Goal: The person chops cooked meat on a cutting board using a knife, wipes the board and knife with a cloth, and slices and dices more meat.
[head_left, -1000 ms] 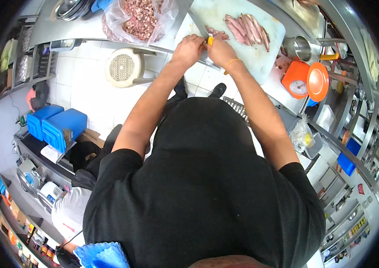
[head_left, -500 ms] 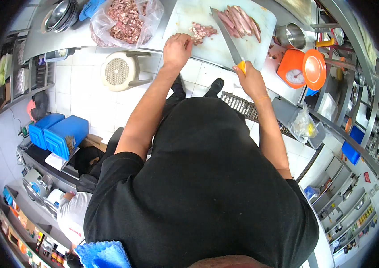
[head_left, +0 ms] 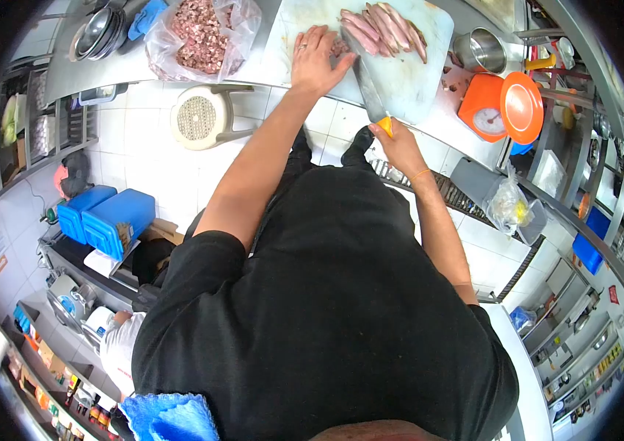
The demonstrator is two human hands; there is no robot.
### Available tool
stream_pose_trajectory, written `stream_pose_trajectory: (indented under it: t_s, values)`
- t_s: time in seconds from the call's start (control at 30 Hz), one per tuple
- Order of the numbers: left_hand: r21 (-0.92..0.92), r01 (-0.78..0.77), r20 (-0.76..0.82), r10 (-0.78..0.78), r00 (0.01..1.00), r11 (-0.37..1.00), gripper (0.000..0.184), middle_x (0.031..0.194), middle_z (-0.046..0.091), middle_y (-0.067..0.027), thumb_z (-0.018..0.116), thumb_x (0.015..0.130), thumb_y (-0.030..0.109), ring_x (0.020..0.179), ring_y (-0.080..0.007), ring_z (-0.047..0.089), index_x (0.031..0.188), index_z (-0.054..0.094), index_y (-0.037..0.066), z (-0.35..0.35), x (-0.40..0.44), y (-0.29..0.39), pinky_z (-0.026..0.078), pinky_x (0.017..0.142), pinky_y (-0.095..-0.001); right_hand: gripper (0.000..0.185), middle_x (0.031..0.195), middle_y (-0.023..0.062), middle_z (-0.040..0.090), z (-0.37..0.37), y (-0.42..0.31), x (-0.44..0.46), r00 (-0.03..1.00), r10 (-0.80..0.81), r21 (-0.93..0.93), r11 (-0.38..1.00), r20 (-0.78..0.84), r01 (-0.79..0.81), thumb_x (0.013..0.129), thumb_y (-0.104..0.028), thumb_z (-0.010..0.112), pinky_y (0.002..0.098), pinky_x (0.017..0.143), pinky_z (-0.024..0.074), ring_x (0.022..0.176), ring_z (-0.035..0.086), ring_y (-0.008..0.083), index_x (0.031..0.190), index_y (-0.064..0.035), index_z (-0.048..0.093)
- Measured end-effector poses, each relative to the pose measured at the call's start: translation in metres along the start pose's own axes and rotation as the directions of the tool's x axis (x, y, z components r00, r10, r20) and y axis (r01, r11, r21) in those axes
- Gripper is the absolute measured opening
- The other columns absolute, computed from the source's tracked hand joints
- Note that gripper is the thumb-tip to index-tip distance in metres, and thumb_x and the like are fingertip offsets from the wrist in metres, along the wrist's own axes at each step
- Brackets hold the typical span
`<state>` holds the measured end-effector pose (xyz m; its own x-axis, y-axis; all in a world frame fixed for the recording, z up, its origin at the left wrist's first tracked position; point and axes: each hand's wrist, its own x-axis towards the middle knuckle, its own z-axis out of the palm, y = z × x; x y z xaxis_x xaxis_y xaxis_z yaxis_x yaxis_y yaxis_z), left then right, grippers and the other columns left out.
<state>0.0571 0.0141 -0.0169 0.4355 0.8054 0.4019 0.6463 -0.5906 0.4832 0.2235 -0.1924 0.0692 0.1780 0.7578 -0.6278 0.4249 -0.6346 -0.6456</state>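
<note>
My right hand (head_left: 398, 145) is closed round the yellow handle of a long knife (head_left: 368, 87), whose blade lies low over the white cutting board (head_left: 415, 92). On the board's left part, my left hand (head_left: 318, 59) is spread with its fingers apart, beside a pile of chopped meat (head_left: 339, 48). The hand hides part of that pile. The knife's tip end is at the pile's right side. Long strips of meat (head_left: 387, 29) lie together at the far side of the board. Left of the board, an open plastic bag (head_left: 202, 37) holds many small meat pieces.
An orange scale (head_left: 484, 106) with an orange dish (head_left: 522, 106) stands right of the board, near a steel pot (head_left: 481, 50). Metal bowls (head_left: 99, 35) and a blue cloth (head_left: 147, 18) lie at far left. A plastic stool (head_left: 198, 117) stands below the counter; another person (head_left: 122, 345) is at lower left.
The knife first moved right, away from the chopped meat, and its blade is now beside the pile. My left hand has gone from pinched fingers to spread ones over the pile.
</note>
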Motion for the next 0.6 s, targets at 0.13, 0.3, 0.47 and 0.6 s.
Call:
stream_pose_trajectory:
  t_s: [0.13,0.3,0.47,0.6]
  values:
    - [-0.045,-0.011,-0.066,0.008,0.998,0.999,0.064,0.141,0.063,-0.0204,0.080,0.089,0.047,0.140,-0.0385,0.053,0.129,0.067,-0.001,0.003,0.001,0.010,0.036,0.122,-0.0539,0.054,0.079,0.0161,0.068,0.014,0.001,0.010,0.999,-0.038,0.050,0.998,0.023,0.037,0.106,-0.048,0.063,0.0386,0.049,0.0532,0.050,0.065,0.0248,0.115,0.0045,0.060]
    - [-0.114,0.031,-0.111,-0.044,0.993,0.993,0.059,0.136,0.064,-0.0194,0.080,0.089,0.042,0.135,-0.0393,0.056,0.128,0.065,0.000,0.011,0.004,0.007,0.036,0.122,-0.0555,0.052,0.074,0.0140,0.067,0.034,-0.009,0.015,1.000,-0.021,0.094,0.995,0.020,0.019,0.107,-0.048,0.063,0.0389,0.048,0.0531,0.049,0.064,0.0245,0.115,0.0039,0.059]
    - [-0.172,0.074,-0.198,-0.108,0.974,0.982,0.040,0.128,0.066,-0.0195,0.076,0.091,0.025,0.127,-0.0400,0.059,0.120,0.064,0.000,0.019,0.002,0.005,0.040,0.119,-0.0544,0.051,0.073,0.0130,0.065,0.047,-0.021,0.017,0.998,-0.041,0.136,0.990,0.039,0.036,0.107,-0.046,0.064,0.0382,0.047,0.0527,0.049,0.063,0.0234,0.113,0.0037,0.058]
    - [-0.262,0.100,-0.250,-0.168,0.954,0.960,0.024,0.121,0.067,-0.0200,0.073,0.090,0.009,0.115,-0.0417,0.063,0.110,0.064,0.001,0.018,0.002,0.003,0.050,0.106,-0.0511,0.048,0.076,0.0115,0.064,0.061,-0.033,0.019,0.999,-0.014,0.157,0.988,0.050,0.006,0.108,-0.044,0.064,0.0380,0.045,0.0537,0.051,0.063,0.0214,0.110,0.0034,0.058]
